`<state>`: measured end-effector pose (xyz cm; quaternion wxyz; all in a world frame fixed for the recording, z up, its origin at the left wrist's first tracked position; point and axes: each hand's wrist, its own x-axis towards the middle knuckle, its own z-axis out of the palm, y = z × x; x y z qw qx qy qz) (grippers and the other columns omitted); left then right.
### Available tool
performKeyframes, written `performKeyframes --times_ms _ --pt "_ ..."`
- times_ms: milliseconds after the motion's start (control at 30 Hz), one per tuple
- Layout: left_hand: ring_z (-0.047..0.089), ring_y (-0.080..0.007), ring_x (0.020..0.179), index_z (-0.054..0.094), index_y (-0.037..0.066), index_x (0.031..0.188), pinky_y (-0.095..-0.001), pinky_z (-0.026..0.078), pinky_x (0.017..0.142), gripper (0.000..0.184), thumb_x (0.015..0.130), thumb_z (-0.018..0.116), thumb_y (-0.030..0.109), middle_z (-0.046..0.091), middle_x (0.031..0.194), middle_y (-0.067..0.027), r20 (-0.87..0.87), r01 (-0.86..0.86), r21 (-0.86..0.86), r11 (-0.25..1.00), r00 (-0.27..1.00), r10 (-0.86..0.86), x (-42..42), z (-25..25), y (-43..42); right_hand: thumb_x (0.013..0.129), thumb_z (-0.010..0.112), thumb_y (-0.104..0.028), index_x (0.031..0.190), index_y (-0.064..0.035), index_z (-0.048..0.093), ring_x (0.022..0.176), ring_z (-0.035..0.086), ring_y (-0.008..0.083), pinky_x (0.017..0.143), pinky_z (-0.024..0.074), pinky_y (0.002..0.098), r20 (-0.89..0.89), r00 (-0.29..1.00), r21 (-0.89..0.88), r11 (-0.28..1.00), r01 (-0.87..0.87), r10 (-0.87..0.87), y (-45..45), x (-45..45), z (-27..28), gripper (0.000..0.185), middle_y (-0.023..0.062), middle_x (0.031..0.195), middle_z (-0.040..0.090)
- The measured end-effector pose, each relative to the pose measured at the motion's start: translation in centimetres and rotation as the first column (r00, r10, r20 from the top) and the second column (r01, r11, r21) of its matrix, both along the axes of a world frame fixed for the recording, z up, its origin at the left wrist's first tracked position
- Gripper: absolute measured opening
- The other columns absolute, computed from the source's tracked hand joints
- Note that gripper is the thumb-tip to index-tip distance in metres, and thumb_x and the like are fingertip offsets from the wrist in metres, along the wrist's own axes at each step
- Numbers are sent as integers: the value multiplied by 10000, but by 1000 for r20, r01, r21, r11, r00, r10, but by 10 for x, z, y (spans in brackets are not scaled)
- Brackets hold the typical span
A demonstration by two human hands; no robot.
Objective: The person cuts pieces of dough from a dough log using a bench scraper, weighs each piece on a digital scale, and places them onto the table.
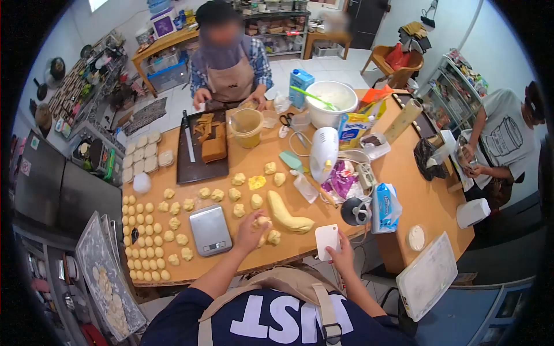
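Note:
My left hand (249, 233) is closed around a small lump of dough (264, 222) just right of the digital kitchen scale (210, 229). More dough lies under and beside its fingers, partly hidden. In my right hand (341, 254), at the table's near edge, is a flat white dough scraper (327, 241). Between and beyond the hands stretches a long curved roll of yellow dough (283, 214). Rough dough pieces (238, 179) are scattered around the scale, and smooth dough balls (149, 252) stand in rows at the left.
Across the table (254, 158), a person stands behind a tray (202, 169) with cake and a knife. A hand mixer (323, 153), a white bowl (332, 106) and a tissue pack (385, 209) crowd the right side. Another person works at far right.

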<state>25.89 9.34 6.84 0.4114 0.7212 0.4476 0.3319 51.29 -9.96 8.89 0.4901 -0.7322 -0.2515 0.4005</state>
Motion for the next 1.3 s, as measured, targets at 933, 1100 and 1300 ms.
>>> performKeyframes --times_ms 933,1100,1300 --pt "429 -316 1222 495 112 1325 -472 307 1041 680 750 728 391 464 1282 -164 -511 492 344 799 813 -281 157 -19 -28 771 706 -92 1398 -63 416 1219 530 336 1008 416 402 179 982 -57 997 -56 65 -64 91 1 692 217 1327 530" --pt "521 -314 1073 580 55 1147 -411 411 929 499 747 735 311 536 1110 -134 -643 555 234 798 704 -301 131 -34 -25 800 688 -134 1391 -54 416 1170 560 353 971 443 402 296 935 -66 980 -186 197 -47 92 2 656 234 1252 570" --pt "559 -270 927 608 89 979 -409 433 870 312 725 728 225 562 916 -76 -615 604 287 743 711 -341 125 -37 -29 839 652 -155 1266 -24 467 968 612 438 824 489 480 505 745 -167 896 -412 436 -6 83 3 483 272 1011 628"
